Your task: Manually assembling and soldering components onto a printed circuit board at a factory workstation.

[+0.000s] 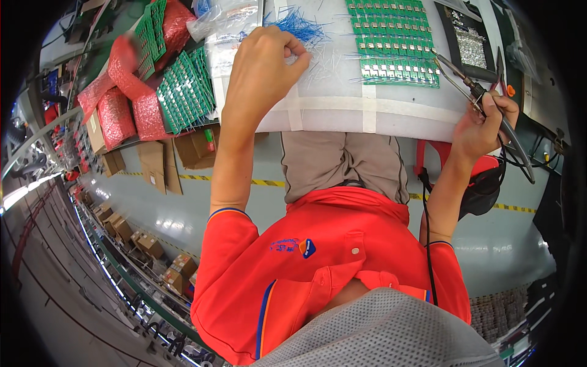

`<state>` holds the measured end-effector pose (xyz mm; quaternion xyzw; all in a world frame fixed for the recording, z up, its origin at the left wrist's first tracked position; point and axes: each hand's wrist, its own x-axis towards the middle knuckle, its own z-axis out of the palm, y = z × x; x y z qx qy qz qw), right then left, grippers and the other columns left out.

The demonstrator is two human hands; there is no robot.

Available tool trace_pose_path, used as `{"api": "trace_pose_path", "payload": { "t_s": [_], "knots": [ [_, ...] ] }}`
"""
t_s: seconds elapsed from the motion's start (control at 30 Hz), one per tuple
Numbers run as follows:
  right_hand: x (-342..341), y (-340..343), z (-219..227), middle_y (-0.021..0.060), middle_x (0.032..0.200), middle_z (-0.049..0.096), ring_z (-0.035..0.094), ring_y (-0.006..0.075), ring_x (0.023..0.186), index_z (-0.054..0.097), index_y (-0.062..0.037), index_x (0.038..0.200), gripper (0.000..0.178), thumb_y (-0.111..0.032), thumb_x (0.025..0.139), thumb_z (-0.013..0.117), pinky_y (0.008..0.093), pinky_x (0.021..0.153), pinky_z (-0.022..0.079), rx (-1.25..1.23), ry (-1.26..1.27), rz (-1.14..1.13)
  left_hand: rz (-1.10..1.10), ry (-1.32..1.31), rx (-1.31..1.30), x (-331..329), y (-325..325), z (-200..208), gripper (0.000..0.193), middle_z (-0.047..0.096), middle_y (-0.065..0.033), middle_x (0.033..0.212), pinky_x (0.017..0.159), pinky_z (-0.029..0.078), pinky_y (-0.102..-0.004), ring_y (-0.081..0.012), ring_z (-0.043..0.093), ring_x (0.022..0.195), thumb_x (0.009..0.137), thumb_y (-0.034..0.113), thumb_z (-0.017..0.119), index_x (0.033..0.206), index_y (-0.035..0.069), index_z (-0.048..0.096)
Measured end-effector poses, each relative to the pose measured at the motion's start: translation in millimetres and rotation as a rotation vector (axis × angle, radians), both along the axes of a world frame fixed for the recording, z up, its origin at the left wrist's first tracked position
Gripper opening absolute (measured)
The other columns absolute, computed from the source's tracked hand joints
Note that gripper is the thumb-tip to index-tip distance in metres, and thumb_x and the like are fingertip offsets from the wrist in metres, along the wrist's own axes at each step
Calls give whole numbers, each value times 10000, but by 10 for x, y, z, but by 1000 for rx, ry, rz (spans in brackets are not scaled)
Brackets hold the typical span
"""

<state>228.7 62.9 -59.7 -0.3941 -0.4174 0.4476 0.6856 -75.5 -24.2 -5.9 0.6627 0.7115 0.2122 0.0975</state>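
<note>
My left hand (266,70) is over the white tabletop (333,110), its thumb and fingers closed together beside loose white wires (321,70). Whatever is between those fingertips is too small to make out. Just beyond lies a pile of blue wires (299,27). My right hand (483,125) grips a soldering iron (458,74), tip pointing up and left, with a thin metal tube running alongside. That tip is close to the right edge of a panel of green circuit boards (394,43), laid out in rows; blue wires stick out from its left side.
At left, more green board panels (185,92) lean near red bubble wrap (116,116). A clear plastic bag (226,21) lies at the back. A black tray (471,46) with small metal parts stands back right. A black cable (428,238) hangs by my right arm.
</note>
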Motion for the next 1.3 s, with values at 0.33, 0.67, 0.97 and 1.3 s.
{"api": "trace_pose_path", "payload": {
  "t_s": [0.33, 0.67, 0.97, 1.3],
  "knots": [
    [7, 5, -3, 62, 723, 524, 383, 76, 544, 506, -27, 886, 100, 45, 839, 556, 218, 490, 330, 17, -19, 32, 0, 69, -59, 107, 36, -42, 122, 672, -198, 779, 734, 518, -448, -370, 647, 807, 730, 100, 707, 717, -17, 673],
    [21, 24, -26, 73, 736, 540, 388, 76, 536, 506, -17, 876, 88, 33, 834, 565, 216, 492, 337, 35, -30, 13, -100, -63, 109, -43, -5, -48, 126, 662, -100, 732, 688, 507, -321, -216, 612, 672, 724, 77, 737, 795, -5, 673],
    [1, 11, 12, 70, 744, 542, 410, 83, 533, 509, -20, 862, 83, 33, 831, 565, 222, 488, 344, 22, -17, 15, 38, -432, 258, 32, -139, -281, 105, 712, -63, 767, 667, 520, -277, -139, 650, 691, 754, 20, 748, 844, 11, 696],
    [-38, 23, -40, 63, 719, 545, 394, 66, 504, 520, -13, 902, 114, 52, 826, 576, 215, 479, 331, 81, 33, 20, -71, -325, 364, 158, -159, -263, 252, 719, -95, 858, 698, 531, -269, -168, 671, 739, 785, -89, 688, 998, 28, 757]
  ]
}}
